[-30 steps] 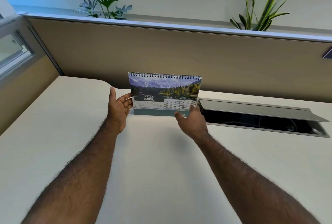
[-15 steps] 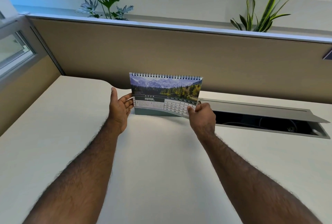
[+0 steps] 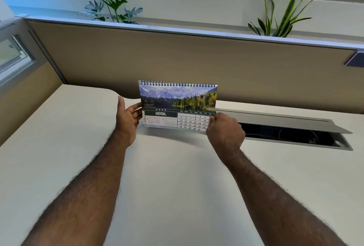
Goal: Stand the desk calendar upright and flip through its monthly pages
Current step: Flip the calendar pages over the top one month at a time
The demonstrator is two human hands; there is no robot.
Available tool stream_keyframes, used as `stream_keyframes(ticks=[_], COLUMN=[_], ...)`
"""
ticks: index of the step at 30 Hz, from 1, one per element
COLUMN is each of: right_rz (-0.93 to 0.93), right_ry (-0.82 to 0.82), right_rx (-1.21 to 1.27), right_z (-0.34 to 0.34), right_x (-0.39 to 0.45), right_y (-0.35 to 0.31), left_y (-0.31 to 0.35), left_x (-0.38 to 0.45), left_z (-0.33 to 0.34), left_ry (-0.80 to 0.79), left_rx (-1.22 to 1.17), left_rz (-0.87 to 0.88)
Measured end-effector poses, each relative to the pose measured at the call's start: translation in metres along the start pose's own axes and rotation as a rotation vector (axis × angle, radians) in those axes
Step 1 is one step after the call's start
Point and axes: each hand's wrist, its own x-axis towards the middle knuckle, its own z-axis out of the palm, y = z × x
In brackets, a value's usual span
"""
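Note:
A spiral-bound desk calendar (image 3: pixel 178 100) stands upright on the white desk (image 3: pixel 173 176), showing the April page with a mountain lake photo. My left hand (image 3: pixel 127 116) rests against its left edge, fingers apart and touching the side. My right hand (image 3: pixel 224 127) pinches the lower right corner of the April page, which is lifted a little off the pages behind it. The calendar's base is hidden behind the raised page.
An open cable tray with a raised grey lid (image 3: pixel 285 125) is sunk into the desk just right of the calendar. A beige partition (image 3: pixel 197 62) rises behind it, with two plants (image 3: pixel 110 3) (image 3: pixel 283 9) beyond. The partition also bounds the desk's left side.
My right hand rose from below the calendar to its lower right corner, took hold of the April page and lifted its bottom edge forward. My left hand stayed at the left edge.

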Motion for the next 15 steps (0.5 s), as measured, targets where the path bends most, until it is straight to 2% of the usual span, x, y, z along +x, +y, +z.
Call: stream_keyframes(ticks=[2, 3, 6, 8, 12, 15], right_rz=[0.028, 0.06, 0.347, 0.447, 0.384, 0.274], right_ry=[-0.052, -0.105, -0.394, -0.554, -0.603, -0.604], right_rx=[0.097, 0.246, 1.088, 1.411, 1.68, 1.73], right_z=[-0.005, -0.008, -0.032, -0.053, -0.078, -0.082], right_x=[0.002, 0.004, 0.016, 0.024, 0.046, 0.061], right_y=[0.0, -0.001, -0.008, -0.011, -0.013, -0.014], left_y=[0.001, 0.002, 0.006, 0.006, 0.003, 0.003], left_x=[-0.002, -0.002, -0.003, -0.001, 0.001, 0.0], left_z=[0.002, 0.002, 0.0, -0.002, 0.0, -0.001], left_ry=[-0.002, -0.001, -0.006, -0.023, 0.001, 0.002], left_rx=[0.002, 0.002, -0.011, -0.033, -0.002, 0.004], left_rz=[0.007, 0.006, -0.019, -0.024, 0.007, -0.002])
